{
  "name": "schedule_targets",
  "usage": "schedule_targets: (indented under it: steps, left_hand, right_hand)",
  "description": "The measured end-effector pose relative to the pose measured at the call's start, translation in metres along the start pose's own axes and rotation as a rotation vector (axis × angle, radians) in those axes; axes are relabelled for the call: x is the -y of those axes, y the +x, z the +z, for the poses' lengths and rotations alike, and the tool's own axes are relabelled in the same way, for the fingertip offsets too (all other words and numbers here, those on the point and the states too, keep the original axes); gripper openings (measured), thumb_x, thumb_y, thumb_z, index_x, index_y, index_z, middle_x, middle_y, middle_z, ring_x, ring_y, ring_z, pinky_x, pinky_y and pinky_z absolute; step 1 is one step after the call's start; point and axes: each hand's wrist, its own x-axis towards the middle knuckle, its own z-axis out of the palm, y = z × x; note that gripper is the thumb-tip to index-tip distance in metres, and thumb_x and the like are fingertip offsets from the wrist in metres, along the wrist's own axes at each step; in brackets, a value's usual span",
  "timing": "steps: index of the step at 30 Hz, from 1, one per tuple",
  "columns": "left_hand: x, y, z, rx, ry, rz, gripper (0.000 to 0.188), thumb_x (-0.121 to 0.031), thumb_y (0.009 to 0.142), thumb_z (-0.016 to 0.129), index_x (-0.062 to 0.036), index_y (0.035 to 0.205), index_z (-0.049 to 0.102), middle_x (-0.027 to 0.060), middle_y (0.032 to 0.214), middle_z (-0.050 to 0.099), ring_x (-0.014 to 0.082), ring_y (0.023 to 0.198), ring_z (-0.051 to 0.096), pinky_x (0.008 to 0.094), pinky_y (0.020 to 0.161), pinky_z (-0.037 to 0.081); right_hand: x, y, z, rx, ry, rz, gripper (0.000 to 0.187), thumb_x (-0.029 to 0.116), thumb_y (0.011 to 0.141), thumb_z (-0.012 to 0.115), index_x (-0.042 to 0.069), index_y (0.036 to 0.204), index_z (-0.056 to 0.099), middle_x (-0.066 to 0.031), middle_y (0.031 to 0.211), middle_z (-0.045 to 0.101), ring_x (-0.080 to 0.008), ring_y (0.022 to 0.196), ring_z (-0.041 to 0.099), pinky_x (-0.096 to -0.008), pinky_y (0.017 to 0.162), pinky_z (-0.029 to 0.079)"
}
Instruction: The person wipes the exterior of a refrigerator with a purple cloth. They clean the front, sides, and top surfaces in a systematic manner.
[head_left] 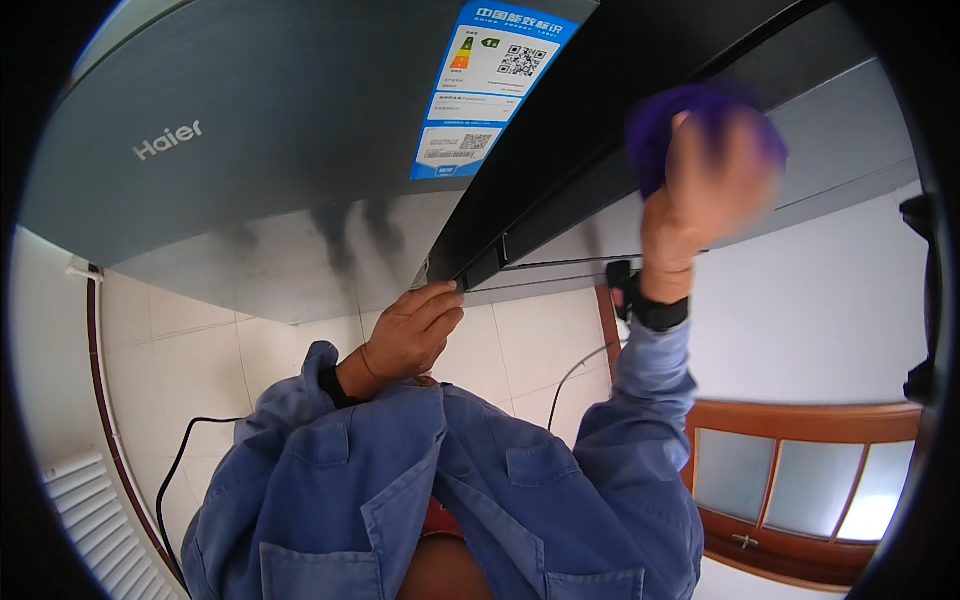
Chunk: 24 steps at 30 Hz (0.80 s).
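A dark grey refrigerator (pixel 250 110) with a glossy front fills the upper left, and its door seems to be ajar. A blue and white energy label (pixel 485 90) is stuck near the door's edge. My left hand (pixel 410 330) has its fingers curled against the near corner of that door edge. Up and to the right, my right hand (pixel 715 180) presses a purple cloth (pixel 655 130) against the black trim and grey side of the appliance. Motion blurs this hand, and its palm hides much of the cloth. A black band (pixel 660 312) circles the right wrist.
A brown wooden door with frosted panes (pixel 770 475) stands at the lower right beside a white wall (pixel 820 320). At the lower left are a white radiator (pixel 105 520) and a black cable (pixel 170 480). Pale floor tiles (pixel 510 350) lie below the appliance.
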Motion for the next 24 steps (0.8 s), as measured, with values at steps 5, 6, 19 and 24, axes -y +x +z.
schedule_targets:
  steps: [5, 6, 19, 24]
  left_hand:
    - [0.006, 0.0, -0.006, -0.036, 0.032, -0.004, 0.028, -0.001, 0.074, 0.063, 0.0015, 0.102, 0.069, 0.0112, 0.113, 0.068, 0.0298, 0.118, 0.063, 0.0369, 0.097, 0.051]
    - [0.006, 0.002, -0.006, -0.032, 0.023, 0.004, 0.028, 0.0, 0.074, 0.064, 0.0016, 0.102, 0.069, 0.0111, 0.113, 0.068, 0.0298, 0.118, 0.063, 0.0369, 0.097, 0.051]
    - [-0.018, 0.011, 0.007, 0.08, -0.032, 0.01, 0.03, 0.007, 0.072, 0.066, 0.0037, 0.101, 0.07, 0.0144, 0.112, 0.069, 0.0334, 0.114, 0.064, 0.0387, 0.097, 0.054]
    - [-0.024, 0.01, 0.02, 0.115, -0.005, 0.013, 0.032, 0.002, 0.072, 0.065, 0.0023, 0.104, 0.068, 0.0132, 0.115, 0.067, 0.0323, 0.119, 0.062, 0.0387, 0.101, 0.05]
  right_hand:
    - [0.066, -0.117, 0.005, 0.046, 0.074, -0.03, 0.035, 0.002, 0.087, 0.064, 0.017, 0.117, 0.075, -0.0111, 0.145, 0.054, -0.0446, 0.134, 0.041, -0.058, 0.111, 0.039]
    - [0.07, -0.132, 0.007, 0.045, 0.097, 0.019, 0.035, 0.003, 0.087, 0.065, 0.018, 0.117, 0.075, -0.0086, 0.147, 0.051, -0.0449, 0.135, 0.039, -0.0588, 0.11, 0.04]
    - [-0.168, -0.13, 0.051, -0.337, 0.364, 0.675, 0.053, 0.0, 0.094, 0.048, 0.0, 0.147, 0.043, -0.0205, 0.149, 0.046, -0.0336, 0.138, 0.045, -0.0394, 0.119, 0.029]
    - [-0.154, -0.288, 0.082, -0.387, 0.696, 1.335, 0.045, 0.013, 0.103, 0.055, -0.001, 0.144, 0.042, -0.0105, 0.136, 0.053, -0.0225, 0.121, 0.051, -0.0356, 0.111, 0.038]
